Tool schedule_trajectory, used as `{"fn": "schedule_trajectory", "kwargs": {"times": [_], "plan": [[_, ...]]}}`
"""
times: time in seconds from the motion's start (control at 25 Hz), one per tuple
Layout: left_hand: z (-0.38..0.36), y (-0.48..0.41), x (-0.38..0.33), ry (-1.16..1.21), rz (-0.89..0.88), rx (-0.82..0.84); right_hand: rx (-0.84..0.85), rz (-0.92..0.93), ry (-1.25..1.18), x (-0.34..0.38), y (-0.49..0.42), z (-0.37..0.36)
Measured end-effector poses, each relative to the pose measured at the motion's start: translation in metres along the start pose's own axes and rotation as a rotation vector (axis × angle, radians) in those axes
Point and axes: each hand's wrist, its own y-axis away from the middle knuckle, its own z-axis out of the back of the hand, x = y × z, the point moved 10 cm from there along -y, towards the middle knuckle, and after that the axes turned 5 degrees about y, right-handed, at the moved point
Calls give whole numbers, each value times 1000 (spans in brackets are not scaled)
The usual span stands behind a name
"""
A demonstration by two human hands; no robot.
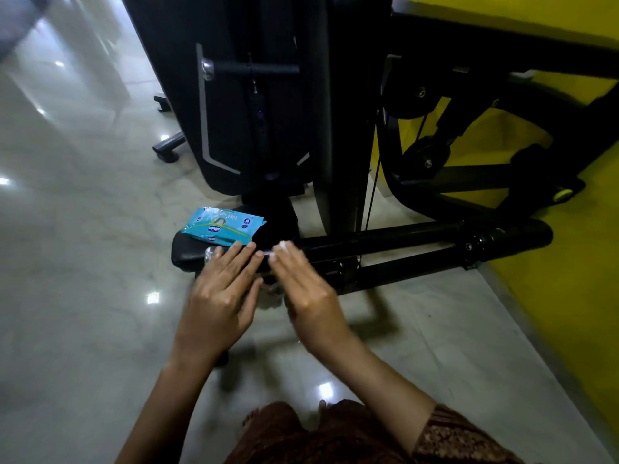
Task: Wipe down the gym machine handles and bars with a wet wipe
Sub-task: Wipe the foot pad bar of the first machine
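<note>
wipe pack [222, 226] on pad [183, 256] | bar [402, 238] right of pad | wipe [284, 244] (blurred) perhaps under right hand [301, 289]

Our left hand [223, 286] lies flat on the black bar [368, 241]; our right hand [303, 286] presses a white wipe [284, 245] there, near the wipe pack [222, 226].

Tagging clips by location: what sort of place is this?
Probably a small gym room: a black exercise machine with pulleys, its padded seat holding a pack of wet wipes, all on a polished tile floor.
</note>
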Motion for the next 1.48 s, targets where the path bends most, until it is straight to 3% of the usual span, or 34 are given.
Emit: {"fn": "schedule_trajectory", "kwargs": {"times": [0.2, 0.36, 0.48, 0.64, 0.8, 1.0, 1.24, 1.36, 1.48], "plan": [[28, 16, 29, 69, 128, -51, 77, 378, 47, 21, 18, 13], [29, 20, 48, 275, 268, -73, 62, 819, 189, 49, 8, 4], [31, 20, 52, 316, 272, -71, 125, 1033, 233, 58, -13, -16], [29, 18, 50, 293, 262, -63, 245, 1113, 220, 38, -16, -13], [27, 21, 46, 229, 272, -94, 272, 1188, 359, 10, 1, 10], [25, 19, 46, 199, 269, -69, 239, 1429, 330, 61, 24, -14], [27, 21, 41, 111, 187, -31, 461, 1390, 412, 51, 1, -49], [27, 21, 36, 59, 171, -67, 417, 1523, 546, 22, 17, -21], [22, 19, 27, -2, 103, -62, 394, 1369, 443, -1, 8, 26]]}}
